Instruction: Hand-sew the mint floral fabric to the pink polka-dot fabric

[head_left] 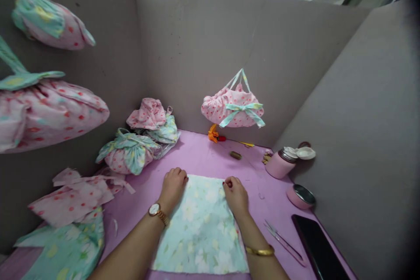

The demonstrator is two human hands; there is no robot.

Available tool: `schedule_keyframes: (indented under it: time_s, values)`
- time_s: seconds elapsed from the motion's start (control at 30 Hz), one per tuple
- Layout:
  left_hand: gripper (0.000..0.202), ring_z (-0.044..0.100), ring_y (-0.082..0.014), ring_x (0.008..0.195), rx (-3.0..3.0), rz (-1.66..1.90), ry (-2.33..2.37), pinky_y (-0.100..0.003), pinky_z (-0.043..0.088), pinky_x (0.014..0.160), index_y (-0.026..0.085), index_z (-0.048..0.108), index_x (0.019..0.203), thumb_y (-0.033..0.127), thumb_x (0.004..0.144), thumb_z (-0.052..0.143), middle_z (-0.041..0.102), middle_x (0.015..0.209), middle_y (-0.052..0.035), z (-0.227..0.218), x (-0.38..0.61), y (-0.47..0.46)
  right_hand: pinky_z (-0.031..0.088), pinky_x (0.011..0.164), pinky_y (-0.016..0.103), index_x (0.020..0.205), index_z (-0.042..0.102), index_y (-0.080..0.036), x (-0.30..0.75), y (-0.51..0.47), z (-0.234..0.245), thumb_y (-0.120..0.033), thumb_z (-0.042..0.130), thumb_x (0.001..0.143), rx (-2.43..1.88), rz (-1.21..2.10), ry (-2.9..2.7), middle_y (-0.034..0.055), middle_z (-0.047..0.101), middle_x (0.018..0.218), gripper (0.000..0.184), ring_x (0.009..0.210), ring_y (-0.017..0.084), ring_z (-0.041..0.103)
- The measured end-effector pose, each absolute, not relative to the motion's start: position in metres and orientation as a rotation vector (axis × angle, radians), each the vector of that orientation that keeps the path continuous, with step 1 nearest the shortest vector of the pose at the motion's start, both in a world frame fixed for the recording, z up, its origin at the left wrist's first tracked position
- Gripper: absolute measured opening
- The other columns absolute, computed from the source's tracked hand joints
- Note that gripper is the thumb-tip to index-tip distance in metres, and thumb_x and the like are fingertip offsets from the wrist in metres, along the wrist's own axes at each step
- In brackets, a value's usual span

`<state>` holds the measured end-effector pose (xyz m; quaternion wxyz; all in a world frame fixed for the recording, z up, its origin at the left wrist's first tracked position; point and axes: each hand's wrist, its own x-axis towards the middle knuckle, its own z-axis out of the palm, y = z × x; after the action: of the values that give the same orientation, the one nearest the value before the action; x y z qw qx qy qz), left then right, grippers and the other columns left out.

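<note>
A piece of light green floral fabric (pixel 203 227) lies spread flat on the purple tabletop in front of me, with a little pink showing along its right edge. My left hand (pixel 173 187) is closed at the fabric's far left corner, fingers curled and thumb at the edge. At the far right corner, my right hand (pixel 235 193) pinches the fabric's edge between thumb and fingers. A watch (pixel 154 210) is on my left wrist and a gold bangle (pixel 260 251) on my right.
Thread snips (pixel 285 243) and a black phone (pixel 316 247) lie to the right. Behind them stand a pink flask (pixel 278 165) and its pink lid (pixel 300 197). A thread spool (pixel 235 155) lies farther back. Pink dotted cloth (pixel 75 199) is piled left; a dotted bag (pixel 232 107) hangs ahead.
</note>
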<state>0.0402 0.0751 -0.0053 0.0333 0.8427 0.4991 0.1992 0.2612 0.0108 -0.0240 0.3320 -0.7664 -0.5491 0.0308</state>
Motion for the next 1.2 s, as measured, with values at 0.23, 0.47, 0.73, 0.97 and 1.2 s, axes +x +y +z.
schedule_keyframes:
  time_s: [0.23,0.47,0.73,0.97,1.2]
  values:
    - [0.016,0.053,-0.0238,0.084,2.573,0.701,1.477,-0.035,0.039,0.074,0.017,0.062,0.084,0.014,0.086,0.046,0.061,0.088,-0.0086,-0.004,0.039,0.073,0.041,0.054,0.025,0.082,0.052,-0.02,0.258,0.004,-0.023,-0.028,0.039,0.084,-1.82,0.017,-1.472,0.0016,0.061,0.069,0.016,0.059,0.017,0.059]
    - [0.026,0.049,-0.024,0.107,2.583,0.819,1.252,-0.04,0.037,0.091,0.017,0.054,0.112,0.014,0.087,0.047,0.057,0.117,-0.0105,0.005,0.046,0.06,0.048,0.071,0.031,0.098,0.056,-0.017,0.249,-0.005,-0.022,-0.023,0.039,0.087,-1.61,-0.05,-1.642,0.0079,0.066,0.09,0.021,0.078,0.019,0.063]
    - [0.048,0.035,-0.0206,0.129,2.522,0.853,0.786,-0.039,0.032,0.104,0.021,0.035,0.135,0.024,0.088,0.048,0.045,0.138,-0.0082,-0.002,0.065,0.04,0.051,0.083,0.034,0.121,0.046,-0.02,0.232,-0.016,-0.015,-0.011,0.038,0.088,-1.351,-0.012,-1.848,0.0094,0.063,0.108,0.035,0.097,0.019,0.06]
    - [0.023,0.051,-0.0244,0.114,2.255,0.819,0.791,-0.04,0.037,0.097,0.024,0.063,0.106,0.02,0.085,0.053,0.066,0.111,-0.0055,-0.002,0.071,0.045,0.051,0.08,0.032,0.121,0.045,-0.021,0.228,-0.017,-0.014,-0.011,0.042,0.086,-1.327,0.122,-1.777,0.0084,0.062,0.104,0.036,0.092,0.019,0.06]
    - [0.015,0.06,-0.0206,0.088,2.2,0.837,0.85,-0.033,0.044,0.082,0.019,0.065,0.085,0.019,0.086,0.05,0.068,0.089,-0.0056,0.0,0.074,0.047,0.047,0.071,0.027,0.117,0.045,-0.018,0.227,-0.014,-0.015,-0.014,0.059,0.073,-1.461,0.288,-1.692,0.0039,0.058,0.09,0.046,0.078,0.016,0.056]
